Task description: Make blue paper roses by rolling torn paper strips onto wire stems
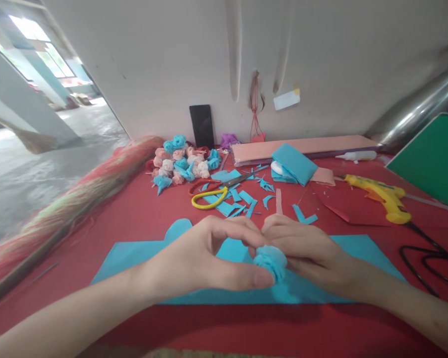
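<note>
A small blue crepe-paper flower (271, 263) is held between my two hands above a wide blue paper sheet (134, 258). My left hand (218, 256) pinches the flower's left side with thumb and fingertips. From the right, my right hand (306, 243) has its fingers closed around the flower's side and base; its thumb is hidden. A rounded blue paper piece (178, 228) lies at the sheet's back edge. Beyond my hands are blue paper scraps (246, 196) and scissors (226, 188) with one red and one yellow handle, lying partly open.
Pink, white and blue paper flowers (181, 161) are piled at the back left, near a black phone (202, 126). Folded blue paper (294, 164) lies at back centre. A yellow glue gun (381, 194) with black cord lies right, a green board (433, 159) behind it.
</note>
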Available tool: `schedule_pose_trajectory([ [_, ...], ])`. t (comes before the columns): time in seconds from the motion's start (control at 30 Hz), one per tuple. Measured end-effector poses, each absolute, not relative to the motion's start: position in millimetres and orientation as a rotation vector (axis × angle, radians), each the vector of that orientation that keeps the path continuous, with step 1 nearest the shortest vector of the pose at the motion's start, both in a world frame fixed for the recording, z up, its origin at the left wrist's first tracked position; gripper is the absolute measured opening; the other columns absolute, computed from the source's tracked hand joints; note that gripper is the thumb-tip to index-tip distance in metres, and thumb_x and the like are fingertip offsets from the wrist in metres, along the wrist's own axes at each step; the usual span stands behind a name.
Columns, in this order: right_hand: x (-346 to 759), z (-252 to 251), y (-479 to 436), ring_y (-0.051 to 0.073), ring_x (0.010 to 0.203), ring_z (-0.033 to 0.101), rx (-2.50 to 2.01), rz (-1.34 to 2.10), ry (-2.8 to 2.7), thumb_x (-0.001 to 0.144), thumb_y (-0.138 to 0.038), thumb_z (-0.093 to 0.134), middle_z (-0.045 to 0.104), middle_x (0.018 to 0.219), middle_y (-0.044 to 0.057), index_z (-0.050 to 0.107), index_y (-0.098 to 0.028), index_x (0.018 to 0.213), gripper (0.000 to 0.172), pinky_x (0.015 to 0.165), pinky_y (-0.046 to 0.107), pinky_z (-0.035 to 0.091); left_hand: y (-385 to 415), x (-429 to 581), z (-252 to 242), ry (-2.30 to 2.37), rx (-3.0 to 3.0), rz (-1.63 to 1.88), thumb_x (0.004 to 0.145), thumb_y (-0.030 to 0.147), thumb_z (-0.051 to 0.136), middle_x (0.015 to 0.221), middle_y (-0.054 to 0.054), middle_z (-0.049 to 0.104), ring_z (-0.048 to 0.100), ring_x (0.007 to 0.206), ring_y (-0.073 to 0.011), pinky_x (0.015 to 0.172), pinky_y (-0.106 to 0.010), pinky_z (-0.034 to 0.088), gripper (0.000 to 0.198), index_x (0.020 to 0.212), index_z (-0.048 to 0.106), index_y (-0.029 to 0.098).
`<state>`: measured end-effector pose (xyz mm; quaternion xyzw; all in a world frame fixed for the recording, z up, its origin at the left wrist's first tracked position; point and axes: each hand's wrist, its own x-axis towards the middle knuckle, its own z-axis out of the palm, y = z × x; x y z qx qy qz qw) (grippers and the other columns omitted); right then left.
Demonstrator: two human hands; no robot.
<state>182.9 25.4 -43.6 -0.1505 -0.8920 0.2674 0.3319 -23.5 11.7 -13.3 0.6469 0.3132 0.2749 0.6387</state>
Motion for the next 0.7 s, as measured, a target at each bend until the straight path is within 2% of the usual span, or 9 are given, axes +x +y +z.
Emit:
schedule_pose_trajectory([
  [0.17,181,-44,23,0.012,0.071,0.05,-0.404,0.706,-2.325,0.101,-0.033,0.033,0.054,0.071,0.002,0.059,-0.015,0.079,0.039,0.068,0.024,0.044,14,-23,-12,0.726,1.487,0.608,0.068,0.016,0.075,0.075,0.006,0.055,0.05,0.073,-0.0099,0.076,-0.024,0.04,0.014,0.08,0.069,0.02],
  [0.3,179,-43,23,0.011,0.07,0.052,-0.4,0.709,-2.326,0.101,-0.031,0.032,0.056,0.071,0.002,0.059,-0.014,0.08,0.039,0.062,0.021,0.044,14,-24,-12,0.74,1.502,0.566,0.067,0.019,0.075,0.075,0.005,0.056,0.05,0.073,-0.0107,0.075,-0.024,0.04,0.013,0.078,0.068,0.018],
  [0.47,177,-48,24,0.01,0.066,0.058,-0.435,0.517,-2.292,0.102,-0.032,0.029,0.061,0.069,0.002,0.059,-0.016,0.079,0.041,0.057,0.018,0.047,21,-29,-16,0.801,1.655,0.496,0.067,0.031,0.075,0.081,0.002,0.06,0.055,0.08,-0.0143,0.074,-0.025,0.045,0.023,0.085,0.065,0.02],
  [0.57,175,-63,27,0.011,0.062,0.058,-0.554,0.379,-2.217,0.102,-0.03,0.028,0.061,0.067,0.001,0.058,-0.017,0.08,0.039,0.056,0.019,0.047,41,-37,-20,0.978,1.841,0.663,0.08,0.047,0.056,0.078,0.0,0.06,0.058,0.073,-0.0149,0.064,-0.024,0.048,0.028,0.086,0.06,0.02],
  [0.63,172,-75,29,0.013,0.058,0.056,-0.609,0.286,-2.178,0.102,-0.028,0.028,0.061,0.064,0.003,0.058,-0.017,0.08,0.039,0.055,0.022,0.047,67,-46,-21,1.121,1.913,0.794,0.093,0.043,0.033,0.081,-0.002,0.06,0.059,0.079,-0.0155,0.071,-0.027,0.049,0.036,0.082,0.056,0.019],
  [0.7,170,-85,31,0.015,0.054,0.055,-0.649,0.192,-2.142,0.102,-0.027,0.027,0.06,0.059,0.004,0.059,-0.016,0.078,0.042,0.052,0.026,0.045,102,-55,-20,1.273,2.023,0.846,0.097,0.039,0.031,0.086,-0.004,0.062,0.059,0.088,-0.0178,0.081,-0.033,0.049,0.039,0.08,0.057,0.016],
])
